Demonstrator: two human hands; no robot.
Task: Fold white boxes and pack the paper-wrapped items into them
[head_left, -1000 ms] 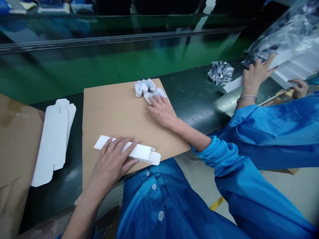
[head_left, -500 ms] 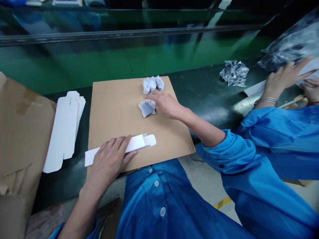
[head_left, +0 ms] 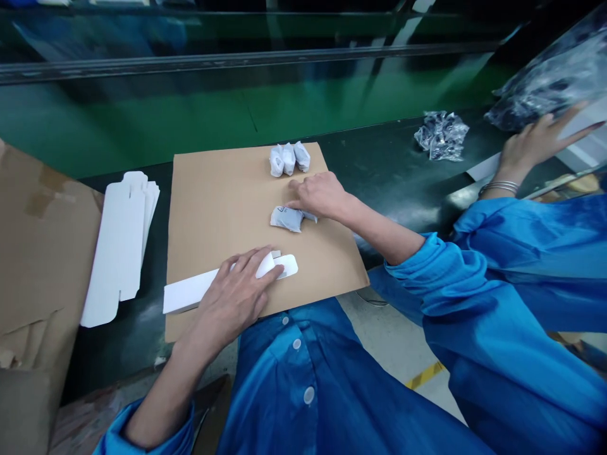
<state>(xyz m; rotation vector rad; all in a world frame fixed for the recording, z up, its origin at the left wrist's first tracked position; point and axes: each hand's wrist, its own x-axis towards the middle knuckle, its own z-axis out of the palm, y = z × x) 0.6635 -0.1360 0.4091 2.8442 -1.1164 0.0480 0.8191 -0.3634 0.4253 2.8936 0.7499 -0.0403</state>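
My left hand (head_left: 234, 297) lies flat on a long white carton (head_left: 190, 294), fingers spread over its open right end, pressing it on a brown cardboard sheet (head_left: 222, 196). My right hand (head_left: 322, 196) is curled over one small white wrapped packet (head_left: 287, 218), pinching its right end a little above the carton's open end. Three more white packets (head_left: 288, 158) sit in a row at the sheet's far edge.
A stack of flat white carton blanks (head_left: 121, 243) lies left of the sheet, with brown cardboard (head_left: 38, 253) further left. A green conveyor (head_left: 237, 120) runs behind. At right, a co-worker's hand (head_left: 531, 148) rests by clear bags (head_left: 552, 79); a crumpled wrapper (head_left: 441, 134) lies nearby.
My right hand has dragged one packet from the row toward the carton's open end. My left hand slid rightward along the carton, which turned slightly.
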